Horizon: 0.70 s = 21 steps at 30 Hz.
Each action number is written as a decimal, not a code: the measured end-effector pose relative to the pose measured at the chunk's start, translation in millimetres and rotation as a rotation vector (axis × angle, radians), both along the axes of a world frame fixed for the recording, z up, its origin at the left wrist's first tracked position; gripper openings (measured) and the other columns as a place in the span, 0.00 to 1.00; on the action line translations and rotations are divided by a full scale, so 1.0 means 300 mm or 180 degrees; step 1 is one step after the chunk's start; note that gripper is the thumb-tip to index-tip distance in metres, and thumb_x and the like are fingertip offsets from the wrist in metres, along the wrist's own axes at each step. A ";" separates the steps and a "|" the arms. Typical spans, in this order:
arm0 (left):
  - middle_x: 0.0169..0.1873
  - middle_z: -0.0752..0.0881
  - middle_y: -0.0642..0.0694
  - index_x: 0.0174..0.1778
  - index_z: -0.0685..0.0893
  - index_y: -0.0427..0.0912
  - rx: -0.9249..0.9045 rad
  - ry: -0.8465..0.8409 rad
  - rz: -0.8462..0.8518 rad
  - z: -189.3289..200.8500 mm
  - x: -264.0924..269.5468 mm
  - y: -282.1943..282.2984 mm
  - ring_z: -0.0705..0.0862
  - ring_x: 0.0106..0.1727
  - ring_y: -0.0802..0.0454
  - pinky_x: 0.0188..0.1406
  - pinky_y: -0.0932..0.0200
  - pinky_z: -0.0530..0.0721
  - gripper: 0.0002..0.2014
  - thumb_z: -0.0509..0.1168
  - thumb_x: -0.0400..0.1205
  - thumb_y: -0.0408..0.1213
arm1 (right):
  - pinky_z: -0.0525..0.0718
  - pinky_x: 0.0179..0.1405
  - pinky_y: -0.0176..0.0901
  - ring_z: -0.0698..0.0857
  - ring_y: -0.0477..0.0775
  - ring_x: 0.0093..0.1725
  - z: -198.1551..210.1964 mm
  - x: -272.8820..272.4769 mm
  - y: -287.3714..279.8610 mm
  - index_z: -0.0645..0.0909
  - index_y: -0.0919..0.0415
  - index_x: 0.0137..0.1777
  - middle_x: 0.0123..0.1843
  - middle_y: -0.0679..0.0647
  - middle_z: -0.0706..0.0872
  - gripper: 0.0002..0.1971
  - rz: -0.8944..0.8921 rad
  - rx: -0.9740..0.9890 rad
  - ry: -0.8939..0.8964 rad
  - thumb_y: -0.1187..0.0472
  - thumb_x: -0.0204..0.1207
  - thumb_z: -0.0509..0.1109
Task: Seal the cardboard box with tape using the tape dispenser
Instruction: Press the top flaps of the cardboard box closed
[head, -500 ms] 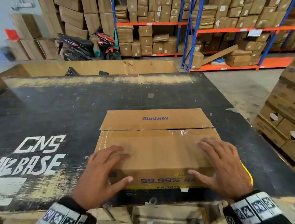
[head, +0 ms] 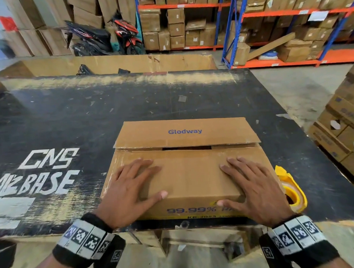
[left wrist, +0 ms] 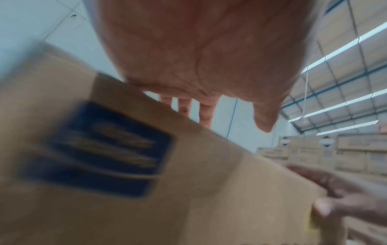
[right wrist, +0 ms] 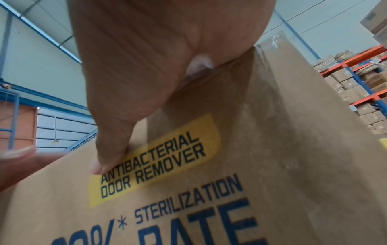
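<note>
A brown cardboard box (head: 191, 177) marked "Glodway" lies on the black table (head: 90, 117) near its front edge. Its two top flaps are folded down, with a narrow dark gap between them. My left hand (head: 132, 188) lies flat on the near flap's left part, fingers spread, thumb over the front edge. My right hand (head: 253, 188) lies flat on the right part, thumb (right wrist: 108, 149) against the box's front face (right wrist: 209, 190). A yellow tape dispenser (head: 291, 189) sits on the table just right of the box, partly hidden by my right hand. The box side (left wrist: 146, 182) fills the left wrist view.
White lettering (head: 38, 174) is painted on the table's left part. Stacked cartons (head: 346, 130) stand on the right beside the table. A large open carton (head: 116, 64) stands behind the table, with motorbikes (head: 105, 36) and blue-orange shelving (head: 278, 24) beyond.
The gap between the two flaps has opened wider. Both hands stay flat on the near flap, and the yellow tape dispenser shows more beside my right hand.
</note>
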<state>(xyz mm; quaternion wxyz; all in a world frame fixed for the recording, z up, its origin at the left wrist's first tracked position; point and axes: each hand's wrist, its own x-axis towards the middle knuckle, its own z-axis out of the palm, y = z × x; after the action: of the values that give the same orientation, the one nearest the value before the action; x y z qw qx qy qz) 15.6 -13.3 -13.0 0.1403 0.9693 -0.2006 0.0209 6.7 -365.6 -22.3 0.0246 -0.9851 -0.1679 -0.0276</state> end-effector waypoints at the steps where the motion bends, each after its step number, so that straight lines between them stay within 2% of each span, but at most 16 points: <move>1: 0.84 0.69 0.54 0.84 0.69 0.60 -0.0145 -0.0073 -0.0025 0.012 0.014 -0.041 0.64 0.86 0.54 0.87 0.41 0.61 0.39 0.50 0.80 0.76 | 0.66 0.81 0.60 0.67 0.55 0.85 -0.006 0.005 -0.004 0.70 0.44 0.83 0.85 0.49 0.71 0.48 -0.0002 -0.0016 -0.0032 0.16 0.68 0.53; 3: 0.84 0.70 0.51 0.83 0.71 0.56 -0.0253 -0.0229 -0.0209 0.027 0.050 -0.153 0.65 0.86 0.53 0.86 0.42 0.63 0.37 0.54 0.81 0.72 | 0.66 0.81 0.61 0.66 0.54 0.85 -0.004 0.007 -0.003 0.69 0.44 0.84 0.86 0.49 0.70 0.48 -0.0011 -0.0020 -0.0006 0.16 0.68 0.53; 5: 0.87 0.65 0.49 0.86 0.66 0.55 -0.0171 -0.0198 -0.0288 0.014 0.106 -0.270 0.60 0.89 0.50 0.87 0.38 0.61 0.37 0.54 0.82 0.70 | 0.66 0.81 0.61 0.66 0.55 0.86 -0.007 0.007 -0.002 0.69 0.44 0.84 0.86 0.49 0.70 0.49 -0.0015 0.0002 0.0015 0.16 0.68 0.53; 9: 0.92 0.50 0.48 0.90 0.51 0.57 0.0319 0.0245 0.0057 -0.035 0.174 -0.423 0.46 0.92 0.46 0.89 0.33 0.48 0.41 0.44 0.82 0.71 | 0.67 0.80 0.61 0.67 0.56 0.85 -0.007 0.006 -0.003 0.70 0.46 0.82 0.85 0.50 0.70 0.48 0.0015 0.0052 -0.0062 0.16 0.68 0.54; 13: 0.92 0.44 0.49 0.91 0.46 0.56 0.0543 0.0365 0.0137 -0.060 0.170 -0.450 0.40 0.92 0.47 0.88 0.32 0.40 0.41 0.36 0.82 0.72 | 0.66 0.81 0.61 0.64 0.51 0.85 0.021 0.038 -0.018 0.69 0.43 0.81 0.85 0.45 0.68 0.46 -0.0056 0.0551 0.0016 0.18 0.68 0.57; 15: 0.92 0.44 0.50 0.91 0.46 0.57 0.0551 0.0378 0.0128 -0.060 0.170 -0.443 0.40 0.92 0.48 0.89 0.32 0.40 0.41 0.36 0.82 0.72 | 0.59 0.85 0.62 0.55 0.51 0.89 0.036 0.088 -0.036 0.63 0.42 0.85 0.89 0.45 0.59 0.44 -0.0126 0.0658 0.0118 0.21 0.72 0.55; 17: 0.92 0.46 0.50 0.91 0.47 0.57 0.0554 0.0324 0.0146 -0.063 0.170 -0.444 0.41 0.93 0.48 0.89 0.33 0.41 0.41 0.36 0.82 0.72 | 0.49 0.87 0.63 0.45 0.51 0.91 0.043 0.145 -0.050 0.53 0.42 0.89 0.92 0.45 0.49 0.45 -0.0167 0.0494 0.0292 0.23 0.74 0.51; 18: 0.92 0.46 0.50 0.91 0.47 0.58 0.0538 0.0308 0.0155 -0.062 0.169 -0.446 0.42 0.93 0.48 0.89 0.34 0.41 0.41 0.36 0.82 0.72 | 0.46 0.87 0.64 0.43 0.51 0.91 0.041 0.168 -0.053 0.50 0.43 0.89 0.92 0.45 0.46 0.46 -0.0171 0.0385 0.0442 0.23 0.74 0.49; 21: 0.92 0.47 0.52 0.90 0.47 0.59 0.0485 0.0300 0.0179 -0.060 0.170 -0.446 0.43 0.92 0.50 0.90 0.35 0.41 0.41 0.36 0.81 0.73 | 0.43 0.87 0.64 0.46 0.49 0.90 0.049 0.201 -0.068 0.53 0.43 0.89 0.92 0.44 0.51 0.43 -0.0107 0.0469 0.0789 0.26 0.77 0.52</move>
<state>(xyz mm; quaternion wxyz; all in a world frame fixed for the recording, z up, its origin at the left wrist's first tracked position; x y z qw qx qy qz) 66.6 -147.0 -30.9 0.0748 0.9824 -0.1675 -0.0362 66.9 -385.9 -7.7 0.1169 -0.9792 -0.1446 0.0816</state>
